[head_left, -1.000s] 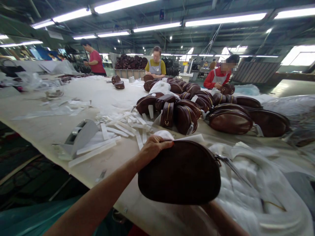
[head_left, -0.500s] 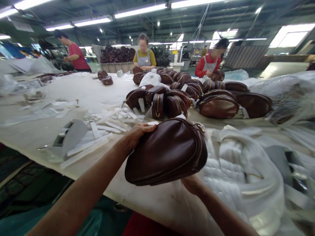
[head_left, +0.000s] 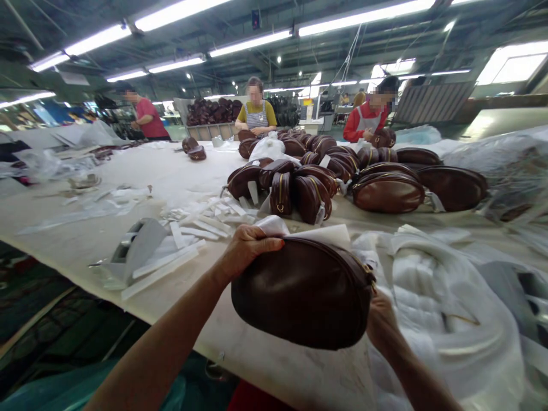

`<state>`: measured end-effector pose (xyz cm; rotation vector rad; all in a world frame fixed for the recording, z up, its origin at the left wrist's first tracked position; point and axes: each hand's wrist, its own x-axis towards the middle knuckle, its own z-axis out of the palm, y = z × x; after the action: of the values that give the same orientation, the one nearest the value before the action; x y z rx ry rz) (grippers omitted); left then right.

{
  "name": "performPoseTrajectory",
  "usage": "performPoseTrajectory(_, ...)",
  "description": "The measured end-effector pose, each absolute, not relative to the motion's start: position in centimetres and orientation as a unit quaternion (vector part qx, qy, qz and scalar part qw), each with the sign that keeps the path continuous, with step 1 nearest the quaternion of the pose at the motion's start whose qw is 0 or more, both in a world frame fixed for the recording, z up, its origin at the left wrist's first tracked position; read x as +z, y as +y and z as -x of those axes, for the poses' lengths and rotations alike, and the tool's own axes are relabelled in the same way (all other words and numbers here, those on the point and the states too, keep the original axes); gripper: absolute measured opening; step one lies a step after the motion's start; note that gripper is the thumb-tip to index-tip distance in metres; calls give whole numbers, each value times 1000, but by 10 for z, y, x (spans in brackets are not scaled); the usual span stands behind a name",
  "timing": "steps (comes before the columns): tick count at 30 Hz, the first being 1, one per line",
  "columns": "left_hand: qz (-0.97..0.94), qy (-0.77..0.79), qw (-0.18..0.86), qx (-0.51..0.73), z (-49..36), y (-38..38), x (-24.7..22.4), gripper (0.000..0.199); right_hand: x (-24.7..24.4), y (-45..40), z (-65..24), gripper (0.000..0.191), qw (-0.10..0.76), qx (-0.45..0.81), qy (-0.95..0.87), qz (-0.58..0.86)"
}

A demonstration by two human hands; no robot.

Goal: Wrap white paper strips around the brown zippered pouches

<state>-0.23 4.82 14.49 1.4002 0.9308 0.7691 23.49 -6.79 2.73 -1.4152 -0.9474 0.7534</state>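
Note:
A dark brown leather bag (head_left: 302, 297) with a rounded shape is held above the near edge of the table. My left hand (head_left: 250, 248) is closed on its upper left edge, thumb on the front. My right hand (head_left: 382, 317) grips the bag's right end below a gold-coloured metal fitting (head_left: 369, 273); its fingers are partly hidden behind the leather. White wrapping material (head_left: 327, 234) shows behind the bag's top edge, and a crumpled white piece (head_left: 273, 226) lies against my left fingers.
Several similar brown bags (head_left: 387, 191) are heaped beyond my hands. White strips (head_left: 166, 260) and a grey tape dispenser (head_left: 139, 248) lie to the left. White padded wrapping (head_left: 454, 325) fills the right, beside another grey dispenser (head_left: 509, 291). Three co-workers (head_left: 257, 114) stand across the white table (head_left: 149, 171).
The bag has turned so its front faces me more. My right hand has come from underneath to its right end. White material now shows along the top edge.

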Motion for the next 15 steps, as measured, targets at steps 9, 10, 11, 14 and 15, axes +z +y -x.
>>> performPoseTrajectory(9,-875,371,22,312,-29,-2,115,40,118,-85,-201,33,478,-36,-713,511)
performPoseTrajectory(10,-874,358,-25,327,-31,-7,111,38,119,-82,-188,39,471,-20,-722,507)
performPoseTrajectory(11,-869,355,-61,340,-33,-11,107,38,118,-80,-177,44,470,0,-719,512)
performPoseTrajectory(14,-844,419,-80,326,-35,-18,95,38,103,-71,-159,47,486,94,-681,540)
performPoseTrajectory(15,-836,457,-60,298,-35,-19,93,37,95,-69,-157,46,493,139,-666,542)
